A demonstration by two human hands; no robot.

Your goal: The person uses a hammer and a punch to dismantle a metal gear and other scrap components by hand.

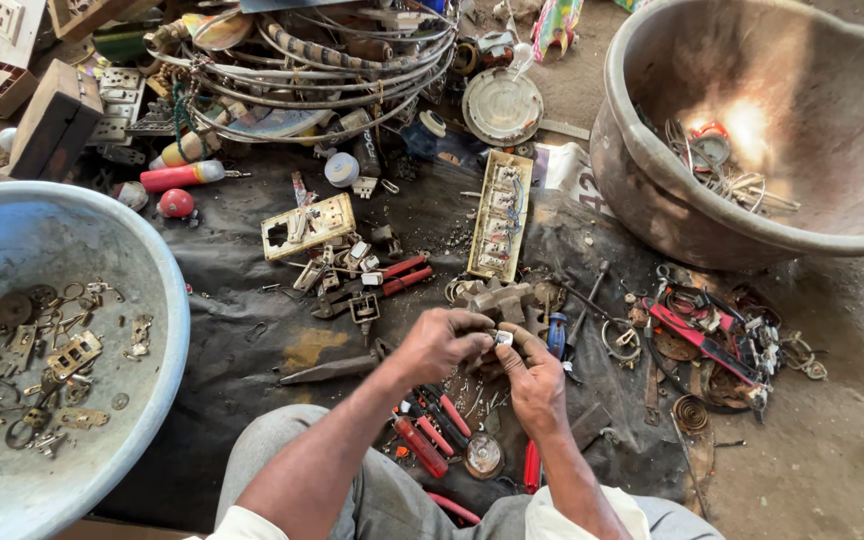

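My left hand (439,343) and my right hand (535,378) meet over a black sheet (252,330), both pinching a small white and metal switch part (503,339) between their fingertips. Just beyond the hands lies a grey metal fitting (497,297). Red-handled pliers (430,432) and a screwdriver lie below the hands, near my knees. A second pair of red-handled pliers (392,279) lies further out, beside a cream switch plate (308,226) and a long switch board (500,214).
A pale blue basin (167,300) at left holds several small brass parts. A large metal bowl (632,150) at upper right holds wire scraps. Coiled wire rings (322,75), boxes and bottles crowd the far side. A scrap heap (717,345) lies at right on dirt.
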